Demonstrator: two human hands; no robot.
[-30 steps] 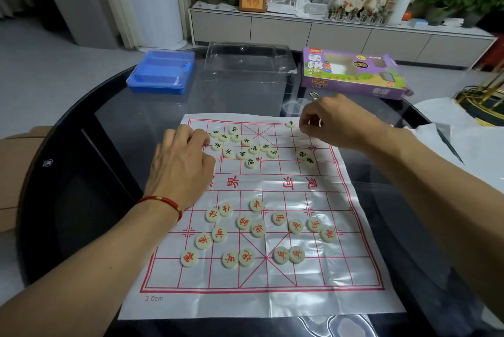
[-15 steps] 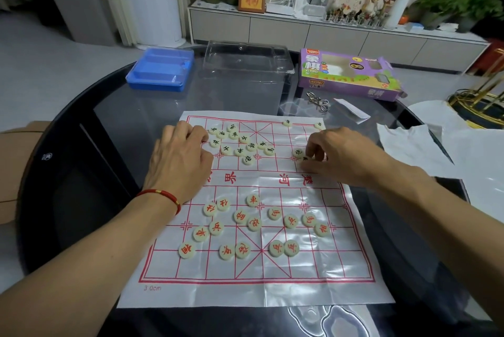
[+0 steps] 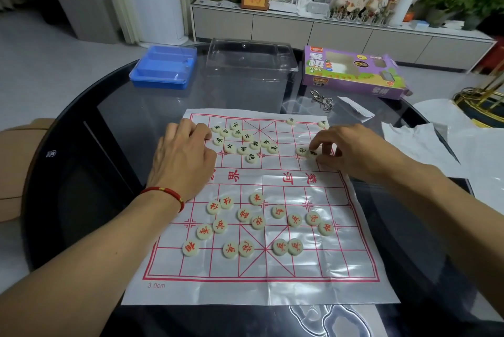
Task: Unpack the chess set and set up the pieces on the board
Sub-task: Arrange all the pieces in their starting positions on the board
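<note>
The right hand has come back from the board's far edge to pinch a black piece

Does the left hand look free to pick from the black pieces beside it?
Probably yes: the left hand rests on the board right beside the black pieces, with nothing between them.
</note>
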